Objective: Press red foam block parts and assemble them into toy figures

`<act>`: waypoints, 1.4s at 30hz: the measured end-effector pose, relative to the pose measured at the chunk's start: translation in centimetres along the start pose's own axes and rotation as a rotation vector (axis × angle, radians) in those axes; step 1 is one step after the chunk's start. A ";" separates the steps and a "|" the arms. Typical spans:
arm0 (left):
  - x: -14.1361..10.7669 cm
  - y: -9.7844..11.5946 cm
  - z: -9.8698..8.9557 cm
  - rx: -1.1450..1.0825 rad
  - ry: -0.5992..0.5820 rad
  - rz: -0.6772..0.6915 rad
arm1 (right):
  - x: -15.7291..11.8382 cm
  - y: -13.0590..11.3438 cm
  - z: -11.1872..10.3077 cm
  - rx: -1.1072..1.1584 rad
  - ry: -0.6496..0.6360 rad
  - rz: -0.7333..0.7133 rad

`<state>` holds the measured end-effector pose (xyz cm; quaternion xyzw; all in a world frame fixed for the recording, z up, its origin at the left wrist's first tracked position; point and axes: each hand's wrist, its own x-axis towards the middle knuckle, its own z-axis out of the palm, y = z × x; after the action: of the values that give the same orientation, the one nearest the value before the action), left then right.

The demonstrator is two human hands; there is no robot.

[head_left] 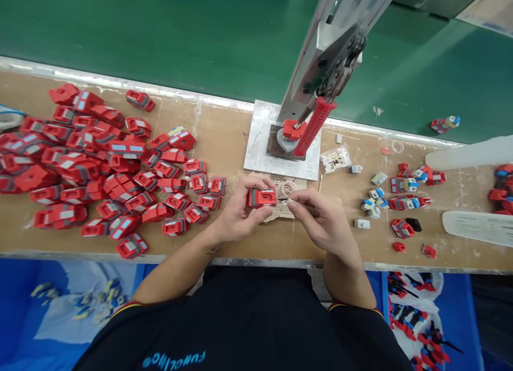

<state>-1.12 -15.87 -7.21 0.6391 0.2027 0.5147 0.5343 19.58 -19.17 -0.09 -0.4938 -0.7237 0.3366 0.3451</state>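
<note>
My left hand (pixel 245 206) holds a red toy car body (pixel 262 197) with grey sides, its hollow side facing up. My right hand (pixel 320 217) pinches a thin cotton swab (pixel 285 200), its tip close to the right end of the car body; whether they touch I cannot tell. Just beyond the hands, a small clear round dish (pixel 287 187) sits on a piece of torn cardboard (pixel 276 211). To the right lies a bag of cotton swabs (pixel 335 159).
A hand press with a red handle (pixel 316 126) stands on a metal plate (pixel 256 146) ahead. Many red car bodies (pixel 84 162) are heaped at left. White-blue small parts (pixel 374 202) and assembled toys (pixel 409 202) lie right. Blue bins (pixel 20 307) sit below the table edge.
</note>
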 end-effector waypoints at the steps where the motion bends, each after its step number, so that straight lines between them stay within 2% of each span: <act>1: 0.0 0.0 0.0 0.052 -0.007 0.023 | 0.1 -0.2 0.0 -0.010 -0.001 0.006; 4: 0.1 -0.1 0.0 0.158 -0.020 0.083 | 0.5 -0.6 0.1 -0.027 -0.045 0.024; 9: 0.3 0.0 0.1 0.184 -0.041 0.116 | 0.7 -1.0 -0.1 -0.140 -0.125 0.051; 14: 0.4 0.4 -0.2 0.213 -0.070 0.108 | 1.0 -1.2 -0.3 -0.325 -0.314 0.094; 18: 0.4 0.7 -0.4 0.217 -0.113 0.098 | 1.1 -1.1 -0.7 -0.353 -0.419 0.115; 25: 0.4 1.0 -0.6 0.177 -0.109 0.086 | 1.1 -0.8 -0.3 -0.206 -0.409 0.082; 29: 0.4 1.1 -0.8 0.175 -0.132 0.095 | 0.9 -0.9 0.0 -0.213 -0.399 0.089; 42: 0.3 1.3 -0.9 0.112 -0.251 0.078 | 0.4 -1.1 -0.2 -0.255 -0.497 0.042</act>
<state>-2.18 -15.61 -6.04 0.7345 0.1376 0.4393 0.4986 19.11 -19.07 1.01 -0.4502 -0.8124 0.3607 0.0850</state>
